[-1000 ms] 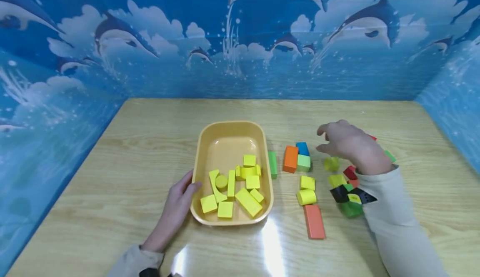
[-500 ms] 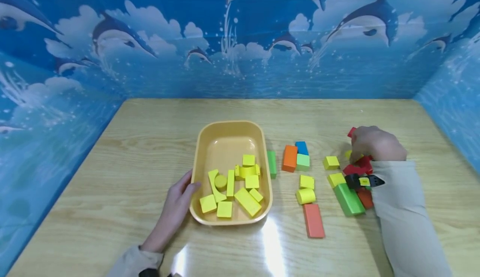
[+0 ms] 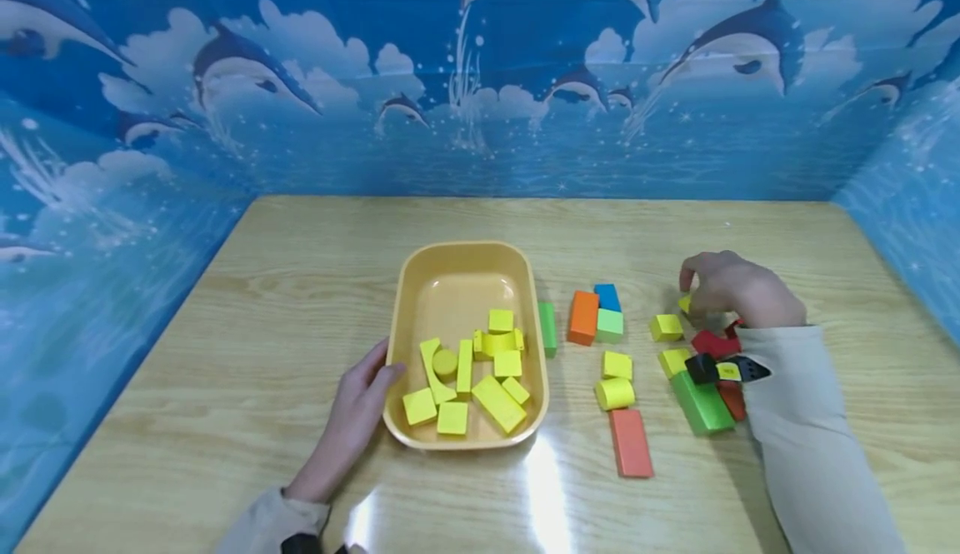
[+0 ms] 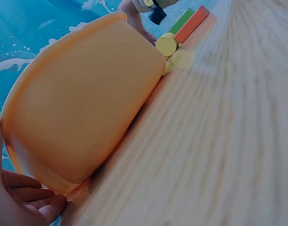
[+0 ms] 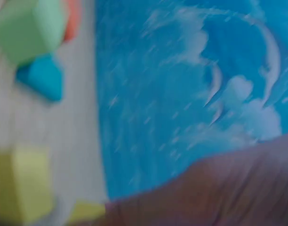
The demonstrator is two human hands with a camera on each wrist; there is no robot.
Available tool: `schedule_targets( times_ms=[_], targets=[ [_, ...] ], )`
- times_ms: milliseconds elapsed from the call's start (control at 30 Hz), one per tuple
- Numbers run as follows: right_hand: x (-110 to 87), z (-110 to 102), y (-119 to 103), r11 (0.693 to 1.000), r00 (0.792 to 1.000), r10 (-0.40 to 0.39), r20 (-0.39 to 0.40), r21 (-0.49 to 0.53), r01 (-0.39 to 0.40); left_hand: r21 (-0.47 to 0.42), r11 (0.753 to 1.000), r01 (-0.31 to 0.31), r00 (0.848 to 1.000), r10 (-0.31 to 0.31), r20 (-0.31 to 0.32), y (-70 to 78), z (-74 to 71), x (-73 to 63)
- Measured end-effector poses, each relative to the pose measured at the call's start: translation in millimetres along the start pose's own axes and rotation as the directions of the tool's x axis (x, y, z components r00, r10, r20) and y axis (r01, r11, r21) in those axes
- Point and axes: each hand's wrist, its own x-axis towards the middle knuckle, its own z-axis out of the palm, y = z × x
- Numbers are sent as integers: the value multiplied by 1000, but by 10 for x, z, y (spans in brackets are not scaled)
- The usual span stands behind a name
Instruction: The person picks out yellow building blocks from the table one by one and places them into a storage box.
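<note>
A tan plastic tray (image 3: pixel 444 294) stands on the table with several yellow blocks (image 3: pixel 498 404) in its near half. My left hand (image 3: pixel 358 400) grips the tray's left side, thumb over the rim; its fingers curl against the outer wall in the left wrist view. Over at the right, my right hand (image 3: pixel 738 289) pinches a small yellow block (image 3: pixel 686 303), mostly hidden by the fingers. Beside that hand sits a yellow cube (image 3: pixel 666 328). Red blocks (image 3: pixel 712 343) lie under the wrist, and a large green block (image 3: pixel 701 402) is nearer me.
Right of the tray are a green block (image 3: pixel 547 329), an orange block (image 3: pixel 582 318), a blue block (image 3: pixel 607 296) and a light green one (image 3: pixel 610 326). Closer lie a yellow cylinder (image 3: pixel 615 394) and a flat red block (image 3: pixel 632 444). A dolphin-print backdrop (image 3: pixel 480 137) encloses the wooden table (image 3: pixel 225 354).
My right hand first reached right, down into the pile, then came slightly back left with the small yellow block at its fingertips. The left hand and tray have stayed put.
</note>
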Motion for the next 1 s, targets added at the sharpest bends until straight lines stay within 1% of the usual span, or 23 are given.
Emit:
schedule_targets(
  times_ms=[100,167,233,300,367,433,500,567,633,667,700,733,767,833,867,900,1000],
  targets=[
    [-64,-38,-174,996,995,-93,-40,-15,93,4,1000,-5,1000,5,4,5,-2,12],
    [-111,-48,-299,986,983,-163,-86,-43,159,3,1000,-5,1000,5,5,7,-2,19],
    [-164,-50,-423,974,964,-227,-138,-57,221,2,1000,1,1000,-1,5,9,-2,21],
    [-216,-37,-542,953,933,-302,-196,-58,296,2,1000,5,1000,-5,4,10,0,22],
    [-255,-6,-659,927,892,-371,-259,-57,370,0,1000,10,1000,-10,4,10,2,23],
    [-270,43,-781,892,842,-441,-309,-50,449,-1,1000,17,1000,-17,5,9,4,21],
    [-263,117,-906,847,783,-509,-358,-43,530,-6,1000,23,1000,-23,6,6,4,14],
    [-245,208,-1030,795,717,-572,-398,-53,604,-7,1000,26,1000,-26,6,4,3,4],
    [-225,312,-1147,746,654,-625,-426,-79,661,-7,1000,26,1000,-25,6,3,1,-4],
    [-218,364,-1200,725,629,-647,-431,-90,683,-7,1000,22,1000,-22,6,2,0,-6],
    [-209,419,-1248,710,612,-665,-429,-110,695,-6,1000,20,1000,-20,6,3,0,-7],
    [-198,472,-1293,701,602,-679,-420,-130,701,-6,1000,20,1000,-20,6,4,0,-8],
    [-184,523,-1333,696,599,-692,-402,-151,702,-7,1000,19,1000,-19,6,5,0,-7],
    [-146,620,-1402,687,605,-716,-349,-195,700,-12,1000,22,1000,-22,3,6,2,-5],
    [-128,664,-1431,684,612,-723,-319,-211,698,-12,1000,23,1000,-23,2,7,4,-3],
    [-113,703,-1457,685,624,-726,-291,-223,693,-12,1000,25,1000,-25,0,9,5,-2],
    [-85,785,-1515,700,660,-714,-234,-228,677,-12,1000,27,1000,-27,-6,11,8,8]
  ],
)
